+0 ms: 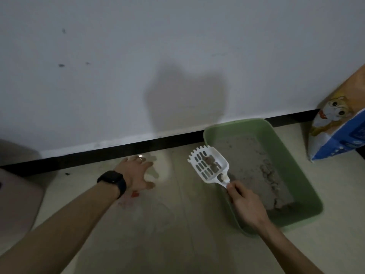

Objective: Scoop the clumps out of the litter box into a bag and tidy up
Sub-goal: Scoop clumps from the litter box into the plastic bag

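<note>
A green litter box point(308, 190) with grey litter sits on the floor by the wall. My right hand point(246, 206) grips the handle of a white slotted scoop point(209, 165), held over the box's left rim. Several brown clumps point(212, 162) lie in the scoop. A clear plastic bag point(150, 210) with a red print lies flat on the floor left of the box and is hard to make out. My left hand point(136, 173), a dark watch on its wrist, hovers with spread fingers at the bag's far end; contact with it is unclear.
A blue and orange litter sack point(335, 131) with a cartoon animal leans on the wall at the right. A black baseboard point(98, 153) runs along the white wall. A pinkish mat point(17, 202) lies at the left edge. The light is dim.
</note>
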Tool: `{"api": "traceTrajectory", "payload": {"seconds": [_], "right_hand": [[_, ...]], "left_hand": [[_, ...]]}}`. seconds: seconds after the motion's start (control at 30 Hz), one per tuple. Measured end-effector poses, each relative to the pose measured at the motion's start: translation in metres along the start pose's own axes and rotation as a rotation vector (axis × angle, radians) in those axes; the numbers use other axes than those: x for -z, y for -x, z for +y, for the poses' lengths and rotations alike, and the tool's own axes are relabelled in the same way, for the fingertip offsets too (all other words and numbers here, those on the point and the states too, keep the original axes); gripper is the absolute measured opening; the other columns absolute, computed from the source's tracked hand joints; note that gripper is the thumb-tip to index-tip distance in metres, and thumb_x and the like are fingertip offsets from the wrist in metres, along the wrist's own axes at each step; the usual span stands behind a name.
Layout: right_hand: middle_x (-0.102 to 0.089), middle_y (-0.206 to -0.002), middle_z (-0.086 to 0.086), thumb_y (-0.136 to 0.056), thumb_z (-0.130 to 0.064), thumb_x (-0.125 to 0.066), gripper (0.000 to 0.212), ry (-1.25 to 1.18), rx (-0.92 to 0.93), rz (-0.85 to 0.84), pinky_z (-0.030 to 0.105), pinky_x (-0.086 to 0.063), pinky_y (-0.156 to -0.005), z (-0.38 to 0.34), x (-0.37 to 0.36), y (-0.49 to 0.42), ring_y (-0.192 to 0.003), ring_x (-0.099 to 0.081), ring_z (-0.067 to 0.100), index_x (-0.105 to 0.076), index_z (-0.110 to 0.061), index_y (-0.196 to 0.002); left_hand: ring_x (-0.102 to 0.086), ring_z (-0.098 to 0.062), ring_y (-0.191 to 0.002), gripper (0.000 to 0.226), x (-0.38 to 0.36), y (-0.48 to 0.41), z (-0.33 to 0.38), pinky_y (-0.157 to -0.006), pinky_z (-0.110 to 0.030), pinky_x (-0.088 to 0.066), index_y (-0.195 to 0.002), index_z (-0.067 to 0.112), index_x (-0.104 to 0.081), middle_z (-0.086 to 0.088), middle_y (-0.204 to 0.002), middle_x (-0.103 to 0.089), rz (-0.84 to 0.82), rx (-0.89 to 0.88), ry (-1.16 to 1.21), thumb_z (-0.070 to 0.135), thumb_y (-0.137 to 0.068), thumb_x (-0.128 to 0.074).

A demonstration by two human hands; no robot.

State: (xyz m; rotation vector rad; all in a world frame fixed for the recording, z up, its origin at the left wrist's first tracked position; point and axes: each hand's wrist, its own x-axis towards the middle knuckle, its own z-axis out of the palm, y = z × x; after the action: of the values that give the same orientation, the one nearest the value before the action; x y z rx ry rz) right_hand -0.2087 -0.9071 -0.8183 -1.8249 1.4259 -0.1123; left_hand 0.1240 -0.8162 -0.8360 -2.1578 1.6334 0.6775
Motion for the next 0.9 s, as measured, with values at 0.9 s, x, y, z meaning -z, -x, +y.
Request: {"api": "traceTrajectory", "payload": {"seconds": [0.9], "right_hand": [[-0.065,-0.088,-0.003,-0.101,-0.049,-0.030,0.032,0.718,0.448,-0.317,0.031,-0.039,-0.058,-0.059,-0.144,0.029,-0.074,-0.061,0.019,-0.052,-0.027,-0.095]], "left_hand": [[-0.061,-0.022,-0.094,0.028,-0.129,0.056,-0.092,-0.073,-0.030,-0.049,-0.117,0.023,-0.062,-0.004,-0.110,-0.066,-0.062,0.251,0.425,0.037,-0.097,-0.049]]}}
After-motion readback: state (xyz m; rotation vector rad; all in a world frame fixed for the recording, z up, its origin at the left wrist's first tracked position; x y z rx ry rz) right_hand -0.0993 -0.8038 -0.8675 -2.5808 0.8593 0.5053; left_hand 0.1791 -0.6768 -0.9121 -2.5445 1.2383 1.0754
